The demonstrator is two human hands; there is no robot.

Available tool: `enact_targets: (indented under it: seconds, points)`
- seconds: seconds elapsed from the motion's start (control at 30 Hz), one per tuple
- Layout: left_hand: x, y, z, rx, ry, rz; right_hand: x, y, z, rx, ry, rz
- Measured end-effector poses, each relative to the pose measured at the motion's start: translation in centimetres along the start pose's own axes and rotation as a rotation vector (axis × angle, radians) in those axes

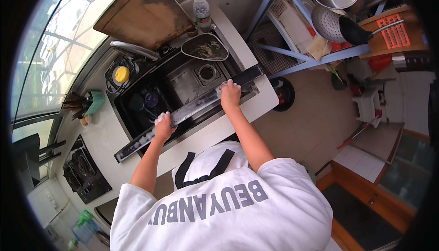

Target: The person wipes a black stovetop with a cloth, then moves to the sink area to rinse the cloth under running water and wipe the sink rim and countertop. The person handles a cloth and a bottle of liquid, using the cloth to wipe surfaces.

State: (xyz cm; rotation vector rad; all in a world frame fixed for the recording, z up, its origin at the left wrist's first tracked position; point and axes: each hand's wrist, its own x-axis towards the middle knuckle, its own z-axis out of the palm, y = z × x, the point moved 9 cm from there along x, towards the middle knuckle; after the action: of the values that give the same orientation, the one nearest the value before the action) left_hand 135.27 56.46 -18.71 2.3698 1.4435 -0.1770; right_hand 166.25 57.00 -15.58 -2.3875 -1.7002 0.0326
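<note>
A long dark metal channel (pixel 199 106) with soap suds lies slantwise across the black kitchen sink (pixel 181 79). My left hand (pixel 164 126) grips it left of its middle, beside white foam. Farther right along the same piece, my right hand (pixel 230 94) is closed round it, with suds on the fingers and a pale, foamy thing under them that I cannot make out. The sink drain (pixel 207 73) shows beyond the channel. In the left basin sits a round purple item (pixel 151 99). A triangular strainer (pixel 205 59) holding green scraps stands at the back corner.
Behind the sink are a plastic bottle (pixel 201 11), a large wooden board (pixel 147 14) and a yellow sponge (pixel 122 74). A green utensil holder (pixel 94 102) and a black gas hob (pixel 85 170) are at left. The blue rack (pixel 329 55) holds pans at right.
</note>
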Motion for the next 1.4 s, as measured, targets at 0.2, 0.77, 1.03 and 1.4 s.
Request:
enact_targets:
  seconds: [0.2,0.77,1.03,1.4]
  points:
    - [-0.3,-0.4,0.5,-0.005,-0.015,-0.013,1.0,5.6,-2.1,0.471,-0.084,0.257]
    - [-0.2,0.0,0.1,-0.008,-0.008,-0.022,3.5,10.0,-0.3,-0.393,-0.124,0.299]
    - [-0.8,1.0,0.1,0.037,0.003,0.012,3.6,11.1,2.4,-0.419,-0.389,0.521]
    - [-0.8,1.1,0.0,0.047,0.024,-0.010,1.7,7.2,2.6,-0.402,-0.450,0.452]
